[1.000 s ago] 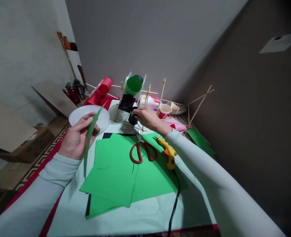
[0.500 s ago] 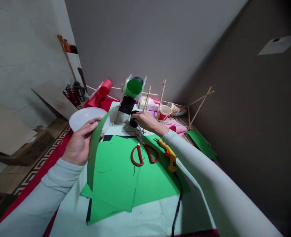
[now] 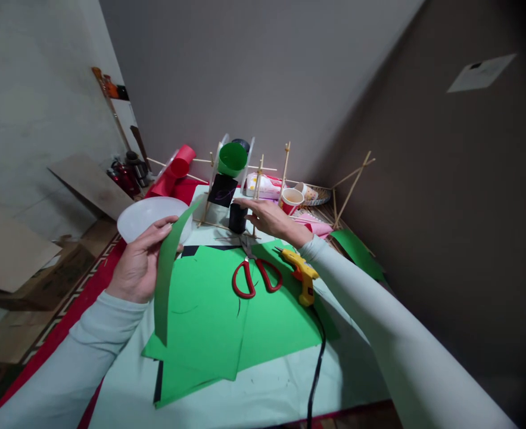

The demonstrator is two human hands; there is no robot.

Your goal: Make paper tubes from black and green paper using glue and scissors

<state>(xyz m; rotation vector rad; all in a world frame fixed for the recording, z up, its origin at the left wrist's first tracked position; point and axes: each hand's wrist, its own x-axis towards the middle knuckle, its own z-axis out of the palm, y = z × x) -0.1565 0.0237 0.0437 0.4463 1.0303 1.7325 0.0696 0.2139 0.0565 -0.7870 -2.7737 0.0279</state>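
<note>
My left hand [image 3: 140, 262] grips a piece of green paper [image 3: 165, 286], held upright with a slight curve. My right hand [image 3: 274, 220] is stretched out with its fingertips over the rim of a small black cylinder [image 3: 237, 219]; whether they touch it I cannot tell. That cylinder stands at the foot of a stick frame [image 3: 205, 210]. Under my hands lie several green sheets [image 3: 204, 316]. Red-handled scissors [image 3: 246, 280] rest on them, their blades pointing away from me, with a yellow glue gun [image 3: 302, 275] to their right.
A white bowl [image 3: 144, 215] stands left of the frame. Above the cylinder, a green tube [image 3: 233, 158] sits between clear rails. Further back are a red paper tube [image 3: 182, 162], a paper cup [image 3: 292, 199] and upright sticks [image 3: 286, 161]. A black cord [image 3: 318, 363] runs to the front edge.
My right fingers have loosened from around the black cylinder and straightened above it, so more of it shows. My left hand keeps its hold on the green paper. The view has shifted slightly.
</note>
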